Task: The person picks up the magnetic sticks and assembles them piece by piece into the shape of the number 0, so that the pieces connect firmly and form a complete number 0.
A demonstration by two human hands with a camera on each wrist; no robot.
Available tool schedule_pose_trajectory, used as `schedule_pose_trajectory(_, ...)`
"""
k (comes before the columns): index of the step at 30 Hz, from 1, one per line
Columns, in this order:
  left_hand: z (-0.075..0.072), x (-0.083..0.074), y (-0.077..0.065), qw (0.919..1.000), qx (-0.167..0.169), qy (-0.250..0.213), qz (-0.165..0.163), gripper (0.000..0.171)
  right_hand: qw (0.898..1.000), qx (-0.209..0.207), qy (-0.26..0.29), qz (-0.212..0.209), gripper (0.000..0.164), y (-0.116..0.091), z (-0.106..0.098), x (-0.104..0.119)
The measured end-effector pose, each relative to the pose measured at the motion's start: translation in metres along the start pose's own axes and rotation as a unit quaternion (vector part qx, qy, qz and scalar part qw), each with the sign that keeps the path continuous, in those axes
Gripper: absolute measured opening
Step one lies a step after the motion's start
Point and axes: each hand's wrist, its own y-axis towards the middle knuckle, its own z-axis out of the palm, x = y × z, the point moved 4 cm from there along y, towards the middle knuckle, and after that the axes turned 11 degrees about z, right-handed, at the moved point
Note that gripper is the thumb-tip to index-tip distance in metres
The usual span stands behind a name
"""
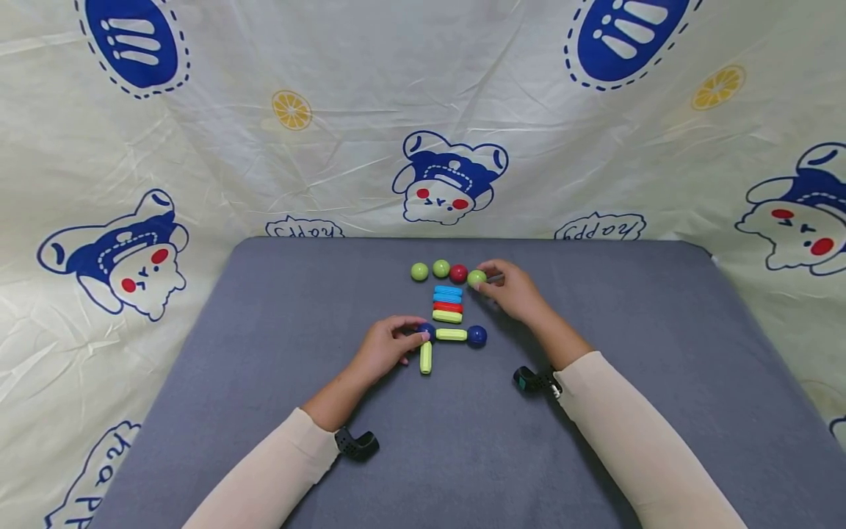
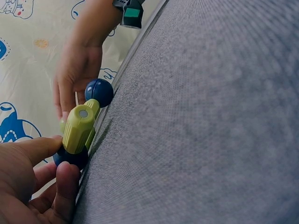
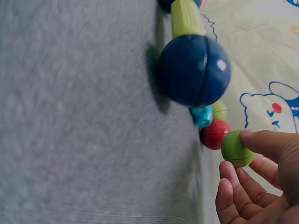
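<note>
Pinching a green ball point(image 1: 476, 278) between thumb and fingers, a person's right hand point(image 1: 512, 290) works at the right end of a short row toward the far edge of the grey bench point(image 1: 330, 294). Just beside that ball we see 1 red ball point(image 1: 458, 273), and farther left a 2nd green ball point(image 1: 440, 268) and a 3rd green ball point(image 1: 419, 272). Whether the held ball touches the red 1, we cannot tell.

Nearer the person, we find the left hand point(image 1: 383, 345) with its fingers and thumb closed around a corner blue ball point(image 2: 78, 158). From that ball, 1 yellow-green rod point(image 1: 452, 335) runs right to an end blue ball point(image 1: 476, 336), while another yellow-green rod point(image 1: 426, 358) points back toward the person, forming an L; in the left wrist view we make out a pale disc in that rod's free end.

Between the row and the L, 4 loose rods lie side by side: 2 light-blue rods point(image 1: 448, 294) farthest from the person, then 1 red rod point(image 1: 448, 307) and 1 lime rod point(image 1: 447, 317) nearest.

Around the scene we note beige sleeves point(image 1: 641, 433), black wrist devices point(image 1: 357, 445) and a pale backdrop point(image 1: 344, 176) printed with cartoon bears and orange slices.
</note>
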Motion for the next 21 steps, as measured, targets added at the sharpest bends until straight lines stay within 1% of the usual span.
schedule_pose_trajectory(4, 0.0, 0.001, 0.0, 1.0, -0.001, 0.0, 0.001, 0.029, 1.0, -0.008, -0.003, -0.017, 0.039, -0.009, -0.002, 0.006)
schedule_pose_trajectory(7, 0.0, 0.001, 0.0, 1.0, -0.001, -0.001, 0.002, 0.029, 1.0, -0.006, -0.002, -0.025, 0.04, -0.018, -0.004, 0.012)
schedule_pose_trajectory(15, 0.0, 0.001, 0.001, 0.9999, -0.005, -0.01, 0.007, 0.029, 0.999, 0.025, -0.01, -0.044, 0.04, -0.05, -0.003, 0.032)
schedule_pose_trajectory(21, 0.0, 0.001, 0.001, 0.9998, -0.006, -0.016, 0.013, 0.029, 0.997, 0.045, -0.003, -0.069, 0.038, -0.071, 0.001, 0.037)
